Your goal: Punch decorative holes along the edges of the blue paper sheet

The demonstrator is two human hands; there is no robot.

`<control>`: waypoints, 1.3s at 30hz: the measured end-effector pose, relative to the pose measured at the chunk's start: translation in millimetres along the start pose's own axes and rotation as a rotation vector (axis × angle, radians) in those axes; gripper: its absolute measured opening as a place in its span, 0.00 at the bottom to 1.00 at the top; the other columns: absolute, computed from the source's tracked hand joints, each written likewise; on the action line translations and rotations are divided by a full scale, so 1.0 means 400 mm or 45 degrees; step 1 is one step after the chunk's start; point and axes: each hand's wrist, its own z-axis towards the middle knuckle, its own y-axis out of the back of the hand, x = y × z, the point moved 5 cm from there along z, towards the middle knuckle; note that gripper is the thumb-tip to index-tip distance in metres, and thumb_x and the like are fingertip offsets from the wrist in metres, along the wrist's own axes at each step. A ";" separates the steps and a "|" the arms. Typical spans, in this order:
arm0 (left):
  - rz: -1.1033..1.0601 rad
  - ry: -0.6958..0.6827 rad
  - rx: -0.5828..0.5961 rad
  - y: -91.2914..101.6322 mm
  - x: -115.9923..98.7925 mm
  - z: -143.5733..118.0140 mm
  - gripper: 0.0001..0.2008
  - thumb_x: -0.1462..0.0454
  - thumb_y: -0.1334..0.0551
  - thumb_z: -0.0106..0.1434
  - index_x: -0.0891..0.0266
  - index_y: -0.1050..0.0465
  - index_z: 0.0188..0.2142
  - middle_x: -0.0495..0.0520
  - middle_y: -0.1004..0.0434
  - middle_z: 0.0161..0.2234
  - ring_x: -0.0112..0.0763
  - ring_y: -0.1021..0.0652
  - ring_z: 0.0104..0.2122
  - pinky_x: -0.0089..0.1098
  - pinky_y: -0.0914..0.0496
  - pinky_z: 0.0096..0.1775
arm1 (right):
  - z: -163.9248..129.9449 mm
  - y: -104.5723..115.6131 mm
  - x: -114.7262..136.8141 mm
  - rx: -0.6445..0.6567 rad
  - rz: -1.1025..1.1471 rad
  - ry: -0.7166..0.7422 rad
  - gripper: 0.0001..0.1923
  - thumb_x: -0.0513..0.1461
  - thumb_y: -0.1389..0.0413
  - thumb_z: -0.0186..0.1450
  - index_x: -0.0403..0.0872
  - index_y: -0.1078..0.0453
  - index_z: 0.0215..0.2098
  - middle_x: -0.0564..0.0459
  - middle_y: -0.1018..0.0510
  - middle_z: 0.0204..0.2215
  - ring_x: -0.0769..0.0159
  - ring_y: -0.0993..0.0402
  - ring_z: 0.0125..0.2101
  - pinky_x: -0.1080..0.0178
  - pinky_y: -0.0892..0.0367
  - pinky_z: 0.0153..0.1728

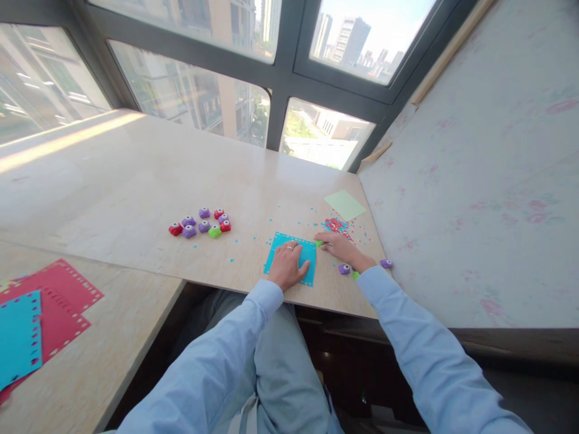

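Observation:
A blue sheet of paper (309, 274) with small holes punched along its edges lies on the counter. My left hand (288, 264) rests on it with the fingers spread, pressing it flat. At the sheet's upper right corner, my right hand (337, 244) is closed around a green craft punch (319, 243), partly hidden by the fingers. The punch touches or sits right beside the paper's edge; I cannot tell which. Just below the right wrist are a purple punch (344, 269) and a partly covered green one (355, 275).
Several red, purple and green punches (203, 225) stand to the left. Red and blue paper bits (337, 226) are heaped beyond my right hand, near a pale green sheet (345, 205). Punched red sheets (72, 283) and a blue sheet (20, 337) lie far left. A wall (474, 211) bounds the right.

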 end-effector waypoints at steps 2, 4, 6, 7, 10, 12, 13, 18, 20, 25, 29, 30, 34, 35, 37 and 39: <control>-0.004 -0.002 -0.005 -0.001 0.001 0.000 0.20 0.56 0.39 0.64 0.64 0.31 0.52 0.63 0.29 0.56 0.46 0.32 0.58 0.45 0.37 0.57 | 0.001 0.002 0.000 -0.014 -0.036 -0.019 0.22 0.26 0.45 0.56 0.48 0.22 0.45 0.46 0.20 0.48 0.57 0.25 0.51 0.52 0.34 0.56; -0.009 -0.003 -0.008 0.000 0.001 0.001 0.20 0.56 0.39 0.64 0.64 0.30 0.52 0.63 0.28 0.56 0.46 0.31 0.58 0.45 0.37 0.57 | 0.003 0.003 0.000 -0.025 -0.065 -0.036 0.22 0.27 0.45 0.57 0.48 0.23 0.46 0.44 0.20 0.48 0.56 0.24 0.50 0.51 0.34 0.56; -0.015 -0.001 -0.008 0.000 0.001 0.002 0.20 0.57 0.39 0.64 0.64 0.30 0.52 0.63 0.29 0.56 0.46 0.31 0.58 0.45 0.37 0.57 | 0.005 0.003 0.003 -0.022 -0.077 -0.038 0.22 0.27 0.45 0.57 0.47 0.23 0.46 0.44 0.20 0.49 0.56 0.25 0.51 0.51 0.35 0.56; -0.018 0.001 -0.007 0.000 0.001 0.002 0.19 0.57 0.39 0.64 0.64 0.30 0.52 0.63 0.29 0.56 0.46 0.31 0.58 0.45 0.37 0.57 | 0.006 0.002 0.004 -0.015 -0.078 -0.031 0.22 0.27 0.44 0.57 0.47 0.23 0.46 0.44 0.20 0.49 0.56 0.25 0.51 0.51 0.35 0.56; -0.024 0.005 -0.002 0.000 0.001 0.002 0.19 0.57 0.39 0.64 0.64 0.31 0.52 0.63 0.29 0.56 0.46 0.31 0.58 0.45 0.37 0.57 | 0.009 0.000 0.010 0.012 -0.076 0.001 0.21 0.27 0.44 0.56 0.47 0.23 0.46 0.45 0.20 0.48 0.57 0.24 0.50 0.52 0.34 0.56; -0.025 0.005 -0.001 0.001 0.001 0.002 0.19 0.57 0.39 0.64 0.63 0.30 0.51 0.63 0.29 0.56 0.46 0.31 0.58 0.45 0.36 0.56 | 0.010 -0.001 0.012 0.027 -0.066 0.025 0.21 0.27 0.45 0.56 0.47 0.23 0.45 0.45 0.20 0.47 0.57 0.24 0.49 0.52 0.34 0.55; -0.024 0.005 -0.001 0.001 0.001 0.001 0.19 0.57 0.39 0.64 0.63 0.30 0.51 0.63 0.29 0.56 0.46 0.31 0.58 0.45 0.37 0.56 | 0.010 -0.001 0.012 0.032 -0.059 0.035 0.22 0.26 0.45 0.56 0.47 0.23 0.45 0.45 0.20 0.47 0.56 0.24 0.49 0.52 0.33 0.55; -0.019 0.002 0.006 0.001 0.000 0.001 0.19 0.57 0.39 0.64 0.64 0.30 0.52 0.63 0.29 0.56 0.47 0.31 0.58 0.45 0.36 0.56 | 0.006 -0.002 0.008 0.033 -0.045 0.046 0.22 0.27 0.45 0.55 0.45 0.22 0.46 0.44 0.20 0.48 0.55 0.25 0.51 0.51 0.34 0.56; -0.019 0.001 0.005 0.002 0.000 0.001 0.20 0.57 0.39 0.64 0.65 0.31 0.52 0.63 0.29 0.56 0.47 0.31 0.58 0.45 0.37 0.57 | 0.002 -0.005 0.005 0.041 -0.036 0.045 0.23 0.27 0.46 0.55 0.46 0.23 0.46 0.44 0.20 0.48 0.56 0.26 0.52 0.51 0.35 0.56; -0.026 -0.002 -0.002 0.002 0.001 0.002 0.19 0.58 0.38 0.64 0.64 0.31 0.51 0.63 0.29 0.56 0.46 0.31 0.57 0.45 0.36 0.57 | -0.012 -0.002 -0.005 0.026 -0.024 0.005 0.23 0.27 0.46 0.55 0.48 0.22 0.45 0.46 0.20 0.49 0.56 0.25 0.52 0.51 0.34 0.56; -0.034 -0.008 -0.013 -0.001 0.004 0.001 0.19 0.58 0.38 0.63 0.64 0.31 0.52 0.63 0.29 0.56 0.46 0.31 0.57 0.45 0.36 0.56 | -0.020 0.003 0.001 0.035 -0.036 0.003 0.22 0.27 0.45 0.55 0.48 0.22 0.45 0.46 0.19 0.47 0.56 0.24 0.50 0.52 0.33 0.55; -0.035 -0.008 -0.016 -0.002 0.004 0.000 0.19 0.58 0.38 0.63 0.64 0.31 0.52 0.63 0.29 0.56 0.46 0.31 0.57 0.45 0.36 0.56 | -0.021 0.004 0.004 0.042 -0.040 0.013 0.22 0.27 0.44 0.55 0.49 0.22 0.45 0.47 0.19 0.47 0.57 0.24 0.50 0.53 0.33 0.54; -0.038 -0.006 -0.020 -0.004 0.005 0.000 0.20 0.58 0.38 0.63 0.64 0.31 0.52 0.64 0.29 0.56 0.46 0.31 0.57 0.45 0.37 0.56 | -0.019 0.005 0.014 0.061 -0.072 0.012 0.23 0.27 0.43 0.56 0.50 0.22 0.46 0.48 0.19 0.48 0.57 0.24 0.50 0.53 0.33 0.55; -0.039 -0.006 -0.017 -0.004 0.005 0.000 0.20 0.58 0.38 0.63 0.64 0.31 0.52 0.64 0.29 0.56 0.46 0.31 0.57 0.45 0.37 0.57 | -0.017 0.005 0.013 0.060 -0.084 -0.002 0.22 0.28 0.43 0.56 0.49 0.23 0.47 0.47 0.20 0.48 0.57 0.24 0.50 0.53 0.33 0.55; -0.039 -0.004 -0.012 -0.002 0.004 0.001 0.20 0.57 0.38 0.63 0.64 0.31 0.52 0.63 0.29 0.56 0.46 0.31 0.57 0.45 0.37 0.57 | -0.015 0.003 0.010 0.057 -0.109 -0.036 0.22 0.28 0.43 0.57 0.48 0.23 0.48 0.46 0.20 0.49 0.56 0.25 0.51 0.52 0.34 0.56; -0.038 -0.001 -0.006 0.000 0.004 0.001 0.19 0.57 0.38 0.63 0.63 0.31 0.52 0.63 0.29 0.56 0.45 0.31 0.57 0.45 0.37 0.57 | -0.012 0.001 0.007 0.053 -0.123 -0.063 0.21 0.29 0.42 0.58 0.48 0.24 0.49 0.45 0.21 0.50 0.56 0.26 0.52 0.52 0.35 0.57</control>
